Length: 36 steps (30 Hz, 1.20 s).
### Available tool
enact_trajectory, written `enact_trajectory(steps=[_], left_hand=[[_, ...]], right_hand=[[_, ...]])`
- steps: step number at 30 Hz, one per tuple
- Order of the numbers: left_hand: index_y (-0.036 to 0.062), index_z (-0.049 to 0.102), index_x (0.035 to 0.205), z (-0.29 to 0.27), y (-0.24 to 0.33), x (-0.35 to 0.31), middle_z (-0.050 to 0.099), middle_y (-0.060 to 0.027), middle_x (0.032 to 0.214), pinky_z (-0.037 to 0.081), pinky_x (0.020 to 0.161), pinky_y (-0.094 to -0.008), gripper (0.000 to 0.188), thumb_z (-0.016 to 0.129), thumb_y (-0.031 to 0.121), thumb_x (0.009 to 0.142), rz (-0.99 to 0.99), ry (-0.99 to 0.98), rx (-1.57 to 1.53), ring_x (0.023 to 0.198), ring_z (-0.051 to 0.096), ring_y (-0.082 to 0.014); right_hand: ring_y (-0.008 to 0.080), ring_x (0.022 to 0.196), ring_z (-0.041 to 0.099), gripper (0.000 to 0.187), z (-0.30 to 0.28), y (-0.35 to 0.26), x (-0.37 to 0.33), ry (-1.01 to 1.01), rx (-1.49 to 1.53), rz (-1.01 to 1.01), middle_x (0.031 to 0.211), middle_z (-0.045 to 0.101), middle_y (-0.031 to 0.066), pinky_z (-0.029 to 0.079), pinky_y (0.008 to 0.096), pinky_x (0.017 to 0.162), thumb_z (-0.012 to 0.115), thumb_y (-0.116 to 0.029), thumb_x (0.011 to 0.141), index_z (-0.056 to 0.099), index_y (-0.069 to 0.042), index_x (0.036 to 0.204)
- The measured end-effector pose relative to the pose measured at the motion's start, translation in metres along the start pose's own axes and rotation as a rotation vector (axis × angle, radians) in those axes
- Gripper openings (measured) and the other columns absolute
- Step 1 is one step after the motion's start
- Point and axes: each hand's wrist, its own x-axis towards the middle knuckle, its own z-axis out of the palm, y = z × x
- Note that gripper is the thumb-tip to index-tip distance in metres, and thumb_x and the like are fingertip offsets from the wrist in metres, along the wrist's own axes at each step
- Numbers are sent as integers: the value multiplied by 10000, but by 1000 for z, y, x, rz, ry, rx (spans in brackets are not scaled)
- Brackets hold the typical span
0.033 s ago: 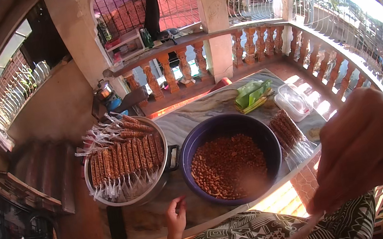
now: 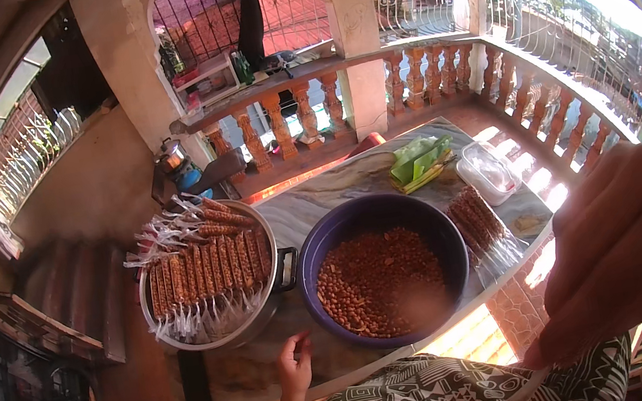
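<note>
Rightward shifts my right hand (image 2: 618,241) (its grip I can't tell); my left hand (image 2: 294,366), half-curled, empty, hangs near the purple basin (image 2: 326,234).

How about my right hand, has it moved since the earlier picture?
Yes, slightly: your right hand has shifted rightward, farther from the purple basin.

The basin (image 2: 372,214) looks smooth plastic, the pot (image 2: 263,314) metal.

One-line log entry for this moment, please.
left hand: near purple basin of nuts | right hand: raised close to camera, grip unclear | pot: filled packets, left of basin
</note>
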Motion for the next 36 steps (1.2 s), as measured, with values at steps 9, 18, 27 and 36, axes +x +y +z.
enact_trajectory(steps=[9, 18, 27, 36], left_hand=[[-3, 657, 1051, 26, 12, 8, 658, -75, 824, 475, 728, -273, 160, 595, 99, 944, 52, 98, 67, 762, 639, -152], [5, 607, 1161, 41, 6, 47, 599, -202, 1168, 451, 965, -430, 323, 607, 17, 838, 331, 62, 408, 1125, 565, -357], [1, 613, 1145, 65, -12, 138, 606, -200, 1154, 460, 954, -422, 312, 612, 13, 833, 287, -271, 419, 1115, 577, -350], [-4, 620, 1128, 76, -11, 155, 613, -199, 1140, 469, 944, -415, 300, 617, 10, 829, 283, -317, 459, 1104, 589, -344]], right_hand=[[192, 726, 658, 119, 98, 79, -85, 199, -88, 841, 835, 694, 46, 519, 318, 642, 697, -65, 810, 723, -94, 923], [265, 898, 596, 122, 279, 108, -136, -274, -334, 928, 871, 615, 74, 490, 376, 791, 628, -21, 723, 695, -85, 802], [233, 846, 602, 111, 252, 88, -133, 273, -53, 927, 879, 646, 43, 477, 370, 778, 712, -152, 805, 736, -95, 897], [161, 754, 616, 228, 246, 85, -202, 868, 69, 1271, 874, 655, 71, 502, 283, 669, 681, 16, 811, 726, -69, 1018]])
